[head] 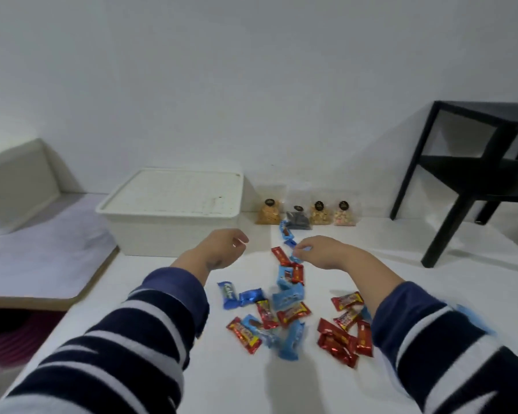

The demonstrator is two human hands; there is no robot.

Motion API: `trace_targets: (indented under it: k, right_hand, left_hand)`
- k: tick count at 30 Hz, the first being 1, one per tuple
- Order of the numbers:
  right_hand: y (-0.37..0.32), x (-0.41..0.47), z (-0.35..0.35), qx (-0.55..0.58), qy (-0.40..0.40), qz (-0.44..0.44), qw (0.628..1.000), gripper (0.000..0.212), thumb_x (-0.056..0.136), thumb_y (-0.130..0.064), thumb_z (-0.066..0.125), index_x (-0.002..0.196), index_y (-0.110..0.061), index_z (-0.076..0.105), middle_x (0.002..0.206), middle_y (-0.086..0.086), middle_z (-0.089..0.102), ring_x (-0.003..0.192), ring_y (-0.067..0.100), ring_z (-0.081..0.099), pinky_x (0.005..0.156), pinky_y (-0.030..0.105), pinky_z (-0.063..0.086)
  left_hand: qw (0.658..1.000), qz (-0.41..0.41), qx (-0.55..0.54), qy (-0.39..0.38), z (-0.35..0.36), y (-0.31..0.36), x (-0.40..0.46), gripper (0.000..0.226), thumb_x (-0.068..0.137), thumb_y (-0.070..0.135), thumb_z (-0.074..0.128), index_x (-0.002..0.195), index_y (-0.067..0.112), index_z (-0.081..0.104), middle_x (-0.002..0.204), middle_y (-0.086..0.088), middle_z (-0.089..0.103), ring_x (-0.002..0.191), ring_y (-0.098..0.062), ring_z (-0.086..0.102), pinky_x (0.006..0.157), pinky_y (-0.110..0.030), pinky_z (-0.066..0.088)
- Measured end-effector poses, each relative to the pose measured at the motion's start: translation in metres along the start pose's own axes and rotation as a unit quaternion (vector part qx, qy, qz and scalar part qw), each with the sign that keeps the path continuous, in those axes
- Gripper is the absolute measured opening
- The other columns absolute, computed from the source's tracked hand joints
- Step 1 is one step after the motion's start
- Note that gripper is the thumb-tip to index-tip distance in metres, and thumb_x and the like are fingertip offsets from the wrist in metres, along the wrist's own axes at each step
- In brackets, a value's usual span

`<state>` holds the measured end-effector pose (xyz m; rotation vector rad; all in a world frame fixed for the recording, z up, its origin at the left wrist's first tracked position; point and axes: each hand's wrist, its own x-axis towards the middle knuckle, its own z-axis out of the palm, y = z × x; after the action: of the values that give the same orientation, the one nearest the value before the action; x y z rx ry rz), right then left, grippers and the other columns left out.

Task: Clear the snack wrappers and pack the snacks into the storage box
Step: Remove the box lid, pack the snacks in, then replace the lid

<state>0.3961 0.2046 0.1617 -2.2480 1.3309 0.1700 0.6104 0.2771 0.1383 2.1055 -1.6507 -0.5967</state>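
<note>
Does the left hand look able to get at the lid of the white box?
Probably yes. The left hand hovers just in front of the box, and nothing lies between it and the lid.

Storage box (174, 216) left of snack bags (308, 212), wrapped snacks (287, 309) in front.

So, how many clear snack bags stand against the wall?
4, in a row right of the storage box: orange snacks, dark ones, golden ones, pale ones. None seems hidden.
</note>
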Motion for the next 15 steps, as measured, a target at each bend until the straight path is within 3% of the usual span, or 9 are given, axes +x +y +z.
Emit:
trace_targets:
  k: [12,15]
  right_hand:
    - [-0.121,0.060,-0.002,0.013,0.037,-0.016,0.999,0.044,0.098,-0.042,0.042,0.136,-0.021,0.050,0.141,0.002,0.050,0.128,0.023,0.047,0.105,0.035,0.036]
    - [-0.140,0.095,0.000,0.051,0.057,-0.003,0.997,0.055,0.093,-0.050,0.045,0.145,-0.032,0.035,0.151,-0.004,0.038,0.136,0.022,0.039,0.111,0.041,0.034]
  left_hand:
    - [0.994,-0.028,0.003,0.110,-0.138,-0.136,0.011,0.031,0.095,0.024,0.047,0.125,0.022,0.055,0.130,0.000,0.055,0.117,-0.019,0.053,0.093,-0.028,0.042]
    - [0.992,-0.029,0.039,0.113,-0.165,-0.175,0.037,0.035,0.096,0.026,0.045,0.131,0.023,0.050,0.140,-0.002,0.044,0.118,-0.021,0.051,0.092,-0.027,0.040]
